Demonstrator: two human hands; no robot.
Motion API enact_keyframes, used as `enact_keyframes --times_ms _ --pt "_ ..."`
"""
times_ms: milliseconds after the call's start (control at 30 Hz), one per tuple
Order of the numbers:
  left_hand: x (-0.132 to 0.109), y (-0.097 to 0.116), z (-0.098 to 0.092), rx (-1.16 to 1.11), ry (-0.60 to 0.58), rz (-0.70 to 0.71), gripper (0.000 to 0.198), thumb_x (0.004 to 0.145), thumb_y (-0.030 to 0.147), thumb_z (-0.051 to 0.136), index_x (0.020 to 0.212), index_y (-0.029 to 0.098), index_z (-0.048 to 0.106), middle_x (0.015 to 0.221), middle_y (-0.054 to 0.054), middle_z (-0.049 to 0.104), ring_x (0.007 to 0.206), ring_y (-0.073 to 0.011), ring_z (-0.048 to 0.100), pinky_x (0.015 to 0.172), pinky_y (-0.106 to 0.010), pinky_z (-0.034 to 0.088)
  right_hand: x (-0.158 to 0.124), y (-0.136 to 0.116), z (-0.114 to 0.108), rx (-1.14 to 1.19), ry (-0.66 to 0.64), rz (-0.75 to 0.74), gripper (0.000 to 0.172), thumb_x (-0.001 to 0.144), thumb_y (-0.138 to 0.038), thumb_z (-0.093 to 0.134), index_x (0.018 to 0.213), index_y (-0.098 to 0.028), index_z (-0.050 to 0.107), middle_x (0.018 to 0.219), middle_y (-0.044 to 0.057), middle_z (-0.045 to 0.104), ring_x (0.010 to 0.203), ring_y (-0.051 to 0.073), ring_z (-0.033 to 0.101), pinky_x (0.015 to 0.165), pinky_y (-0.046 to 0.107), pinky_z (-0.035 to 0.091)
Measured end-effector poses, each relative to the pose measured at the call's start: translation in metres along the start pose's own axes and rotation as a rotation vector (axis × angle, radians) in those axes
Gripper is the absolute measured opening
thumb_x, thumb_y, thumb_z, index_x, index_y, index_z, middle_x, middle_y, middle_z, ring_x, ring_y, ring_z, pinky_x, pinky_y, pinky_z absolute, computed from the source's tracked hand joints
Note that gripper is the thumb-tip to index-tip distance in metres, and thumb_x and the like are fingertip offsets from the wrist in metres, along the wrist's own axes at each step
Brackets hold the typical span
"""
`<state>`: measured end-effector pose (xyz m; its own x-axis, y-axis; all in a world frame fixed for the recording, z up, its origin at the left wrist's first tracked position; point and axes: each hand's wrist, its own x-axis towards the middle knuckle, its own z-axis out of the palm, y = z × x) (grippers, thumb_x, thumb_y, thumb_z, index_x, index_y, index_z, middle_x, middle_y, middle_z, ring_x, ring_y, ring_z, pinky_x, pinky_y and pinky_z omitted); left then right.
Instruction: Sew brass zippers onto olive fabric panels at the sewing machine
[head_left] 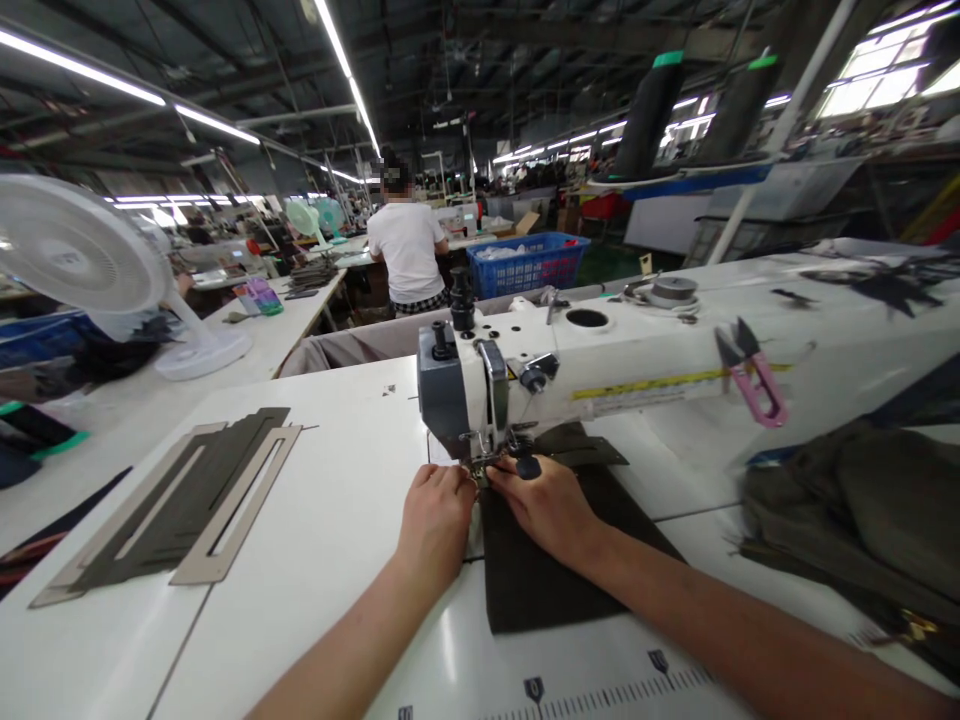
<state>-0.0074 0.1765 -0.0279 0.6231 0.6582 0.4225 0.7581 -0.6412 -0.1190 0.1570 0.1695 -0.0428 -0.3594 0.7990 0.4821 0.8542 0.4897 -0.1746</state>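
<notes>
A white and grey sewing machine (570, 375) stands on the white table (330, 520). A dark fabric piece (540, 580) lies under its needle and runs toward me. My left hand (436, 520) rests at the left edge of the fabric, fingers curled toward the presser foot (484, 465). My right hand (551, 505) lies on the fabric just right of the needle, with its fingers pinched together at the foot. What the fingertips grip is too small to make out.
Grey slotted templates (187, 500) lie on the table to the left. Pink thread snips (754, 375) rest on the machine arm. A pile of olive fabric (855, 520) sits at right. A white fan (90, 270) stands at left. A person in a white shirt (409, 250) works farther back by a blue basket (529, 262).
</notes>
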Motion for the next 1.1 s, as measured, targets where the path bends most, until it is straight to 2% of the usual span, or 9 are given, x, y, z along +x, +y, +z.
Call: enact_keyframes --times_ms 300,433,467,533,600,733,833,1000,1100 --pt "-0.003 0.0 0.008 -0.041 0.061 -0.041 0.013 0.087 0.014 0.049 0.078 0.014 0.059 0.078 -0.006 0.061 0.073 -0.0198 0.058 0.069 -0.035 0.045 0.002 0.0 0.005 -0.003 0.046 0.021 0.02 0.086 -0.017 0.047 0.088 -0.02 0.067 0.086 0.005 0.067 0.076 0.017 0.059 0.071 0.027 0.042" --pt "-0.004 -0.005 0.006 -0.114 0.047 -0.098 0.01 0.085 0.018 0.052 0.08 0.016 0.061 0.084 -0.005 0.063 0.077 -0.0199 0.059 0.071 -0.035 0.045 0.003 0.006 -0.004 -0.019 0.017 -0.026 0.015 0.084 -0.025 0.054 0.091 -0.02 0.066 0.091 0.006 0.067 0.089 0.02 0.059 0.082 0.032 0.042" --pt "-0.006 -0.005 0.002 -0.146 0.022 -0.103 0.009 0.085 0.017 0.053 0.082 0.017 0.062 0.089 -0.005 0.064 0.081 -0.02 0.06 0.075 -0.036 0.045 -0.001 0.006 -0.009 -0.05 0.008 -0.023 0.018 0.082 -0.029 0.057 0.094 -0.019 0.066 0.096 0.008 0.066 0.094 0.023 0.058 0.085 0.036 0.042" --pt "-0.014 -0.005 -0.009 -0.207 -0.031 -0.092 0.011 0.084 0.015 0.053 0.088 0.019 0.063 0.098 -0.005 0.064 0.092 -0.0208 0.059 0.086 -0.04 0.041 -0.018 0.0 -0.021 -0.154 -0.006 0.02 0.035 0.078 -0.037 0.061 0.102 -0.012 0.063 0.105 0.015 0.063 0.1 0.028 0.055 0.087 0.042 0.042" --pt "-0.026 -0.003 -0.022 -0.252 -0.063 -0.049 0.016 0.084 0.015 0.052 0.093 0.022 0.063 0.105 -0.004 0.064 0.103 -0.0219 0.055 0.097 -0.046 0.033 -0.046 -0.013 -0.033 -0.251 -0.013 0.036 0.052 0.074 -0.043 0.063 0.109 -0.005 0.06 0.109 0.022 0.06 0.098 0.033 0.056 0.081 0.044 0.046" --pt "-0.051 0.007 -0.039 -0.318 -0.083 0.029 0.017 0.084 0.017 0.051 0.095 0.022 0.063 0.109 -0.004 0.063 0.11 -0.024 0.052 0.103 -0.052 0.024 -0.1 -0.045 -0.054 -0.205 -0.051 -0.205 0.07 0.069 -0.06 0.059 0.115 -0.006 0.057 0.113 0.019 0.06 0.095 0.03 0.059 0.073 0.037 0.052" --pt "-0.057 0.013 -0.04 -0.343 -0.096 0.013 0.02 0.083 0.014 0.052 0.1 0.021 0.062 0.112 -0.004 0.062 0.11 -0.0241 0.051 0.104 -0.052 0.024 -0.115 -0.056 -0.061 -0.168 -0.017 -0.288 0.064 0.073 -0.053 0.058 0.115 -0.004 0.056 0.116 0.019 0.058 0.102 0.028 0.057 0.077 0.032 0.051" --pt "-0.051 0.018 -0.035 -0.349 -0.11 -0.046 0.026 0.082 0.014 0.054 0.107 0.021 0.058 0.117 -0.006 0.058 0.11 -0.0236 0.049 0.1 -0.048 0.03 -0.114 -0.055 -0.057 -0.07 0.024 -0.26 0.049 0.08 -0.03 0.055 0.121 -0.004 0.05 0.118 0.017 0.057 0.105 0.025 0.054 0.083 0.033 0.049" --pt "-0.047 0.018 -0.035 -0.314 -0.141 -0.019 0.03 0.084 0.016 0.053 0.113 0.023 0.055 0.124 -0.005 0.054 0.112 -0.0249 0.047 0.094 -0.047 0.035 -0.112 -0.053 -0.052 -0.032 0.137 -0.256 0.035 0.086 -0.021 0.045 0.116 -0.006 0.053 0.109 0.015 0.062 0.1 0.023 0.057 0.081 0.034 0.05"
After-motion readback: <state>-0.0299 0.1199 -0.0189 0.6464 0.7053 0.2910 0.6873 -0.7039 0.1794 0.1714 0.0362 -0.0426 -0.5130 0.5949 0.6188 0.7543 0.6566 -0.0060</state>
